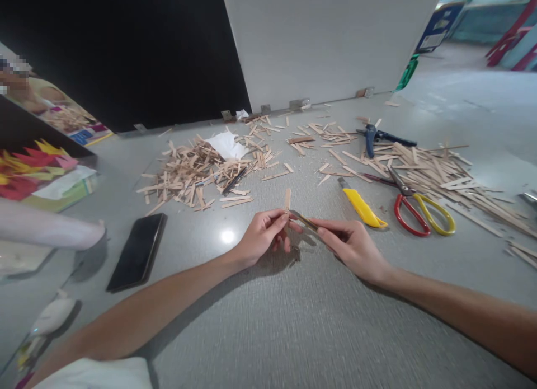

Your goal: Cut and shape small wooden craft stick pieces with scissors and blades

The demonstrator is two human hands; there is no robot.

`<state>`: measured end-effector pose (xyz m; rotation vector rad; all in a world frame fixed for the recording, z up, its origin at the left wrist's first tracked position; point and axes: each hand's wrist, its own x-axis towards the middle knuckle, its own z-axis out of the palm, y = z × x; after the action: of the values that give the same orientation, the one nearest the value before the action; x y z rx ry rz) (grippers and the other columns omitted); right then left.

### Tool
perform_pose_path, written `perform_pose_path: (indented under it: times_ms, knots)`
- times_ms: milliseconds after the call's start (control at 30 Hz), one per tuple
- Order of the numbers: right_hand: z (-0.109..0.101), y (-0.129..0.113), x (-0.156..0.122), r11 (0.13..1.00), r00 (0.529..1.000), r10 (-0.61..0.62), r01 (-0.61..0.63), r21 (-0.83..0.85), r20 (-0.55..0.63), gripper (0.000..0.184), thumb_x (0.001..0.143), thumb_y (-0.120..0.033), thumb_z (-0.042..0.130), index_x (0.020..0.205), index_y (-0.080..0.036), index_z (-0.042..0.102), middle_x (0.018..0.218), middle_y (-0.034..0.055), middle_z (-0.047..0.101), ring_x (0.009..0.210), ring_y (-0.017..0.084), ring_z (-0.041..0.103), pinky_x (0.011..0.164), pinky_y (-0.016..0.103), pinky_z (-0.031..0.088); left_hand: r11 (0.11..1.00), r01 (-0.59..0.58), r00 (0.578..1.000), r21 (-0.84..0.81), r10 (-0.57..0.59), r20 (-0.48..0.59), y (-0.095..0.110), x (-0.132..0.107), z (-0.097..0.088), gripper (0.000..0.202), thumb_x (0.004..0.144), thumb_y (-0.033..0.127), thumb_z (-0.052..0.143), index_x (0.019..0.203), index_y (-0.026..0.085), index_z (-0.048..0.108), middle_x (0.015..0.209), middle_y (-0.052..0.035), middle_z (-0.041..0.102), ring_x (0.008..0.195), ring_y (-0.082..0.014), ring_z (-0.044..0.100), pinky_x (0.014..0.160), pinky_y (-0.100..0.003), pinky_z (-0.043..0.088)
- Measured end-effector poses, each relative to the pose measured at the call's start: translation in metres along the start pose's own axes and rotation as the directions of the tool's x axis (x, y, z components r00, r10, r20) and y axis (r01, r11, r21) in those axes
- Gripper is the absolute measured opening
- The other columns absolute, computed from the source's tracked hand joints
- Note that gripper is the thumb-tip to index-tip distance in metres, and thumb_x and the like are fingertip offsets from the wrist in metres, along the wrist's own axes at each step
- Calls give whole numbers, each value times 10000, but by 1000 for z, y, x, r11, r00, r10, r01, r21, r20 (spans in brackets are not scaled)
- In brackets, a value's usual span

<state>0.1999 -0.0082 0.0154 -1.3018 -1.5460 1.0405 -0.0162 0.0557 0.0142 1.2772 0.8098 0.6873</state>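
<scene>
My left hand [268, 237] is closed, pinching a short flat wooden stick [287, 200] upright between thumb and fingers. My right hand [352, 248] is wrapped round a slim craft knife [308, 223], its dark tip pointing left and meeting the stick near my left fingertips. Both hands hover just above the grey table [235, 344]. Right of them lie a yellow utility knife [363, 207] and scissors with one red and one yellow handle [422, 212]. A heap of cut wooden pieces [184, 170] is spread beyond my left hand.
Longer wooden sticks [444, 170] and blue-handled cutters [377, 137] lie at the right. A black phone [137, 252] and a white computer mouse [54, 315] are at the left, near a long pale shape [50, 224]. White tissue [227, 145] rests on the heap. A panel [327, 42] stands behind.
</scene>
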Motion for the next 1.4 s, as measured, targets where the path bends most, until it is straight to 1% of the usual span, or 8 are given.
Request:
perform_pose_path:
  times_ms: [67, 133, 233, 333, 633, 967, 1233, 1400]
  knots:
    - [0, 0, -1, 999, 999, 30, -30, 21, -18, 515, 955, -396, 592, 1258, -68, 848, 538, -32, 512, 486, 115, 348, 457, 256, 308, 1000, -7, 1000, -24, 7, -29, -2, 0, 1, 385, 902, 550, 756, 980, 184, 663, 768, 8, 672, 453, -85, 563, 394, -198, 328]
    - [1, 0, -1, 998, 998, 51, -50, 31, -28, 541, 952, -406, 590, 1270, -46, 838, 535, -61, 400, 488, 108, 279, 439, 256, 224, 999, -9, 999, -48, 7, -53, -4, 0, 1, 350, 914, 530, 732, 960, 196, 638, 684, 59, 553, 429, -69, 470, 389, -187, 313]
    - [2, -1, -1, 997, 997, 67, -66, 32, -28, 571, 942, -413, 590, 1284, -20, 824, 558, -65, 359, 497, 107, 270, 434, 257, 178, 997, 1, 997, -82, -7, -71, -6, 0, 1, 331, 908, 525, 686, 870, 208, 598, 601, 112, 337, 402, -58, 289, 370, -175, 268]
    - [3, -2, -2, 996, 996, 80, -79, 45, -25, 580, 939, -412, 591, 1299, -16, 815, 562, -66, 358, 502, 110, 276, 434, 254, 181, 996, 7, 997, -94, -15, -81, -6, 2, 0, 375, 899, 564, 651, 796, 213, 573, 589, 119, 264, 415, -60, 205, 357, -171, 248]
    - [2, -3, -2, 994, 996, 91, -90, 54, -23, 565, 949, -403, 598, 1309, -22, 808, 572, -69, 359, 513, 112, 283, 439, 255, 181, 999, -5, 992, -43, -1, -125, -5, 0, 4, 419, 877, 576, 711, 738, 213, 553, 557, 118, 288, 433, -61, 236, 357, -163, 258]
    - [4, -2, 0, 989, 994, 107, -103, 107, -35, 557, 939, -414, 603, 1293, -32, 800, 575, -75, 398, 513, 111, 325, 440, 244, 240, 999, -31, 989, 17, 33, -142, -8, 2, 5, 419, 920, 625, 657, 873, 219, 564, 583, 121, 308, 433, -83, 288, 366, -187, 326]
    - [5, -4, -6, 978, 986, 169, -166, 127, -7, 579, 956, -479, 633, 1364, -74, 705, 559, -60, 574, 406, 104, 436, 382, 235, 347, 991, -87, 984, 101, 102, -149, -7, -4, 8, 402, 988, 605, 629, 969, 236, 469, 755, 26, 684, 450, -74, 441, 431, -203, 327]
    - [6, -3, -8, 991, 993, 102, -107, 80, 61, 537, 972, -414, 618, 1388, -83, 698, 562, -58, 582, 447, 106, 434, 402, 221, 346, 973, -103, 984, 208, 131, -124, -7, -5, 8, 419, 1020, 633, 584, 1019, 228, 479, 865, -44, 777, 444, -77, 463, 470, -225, 374]
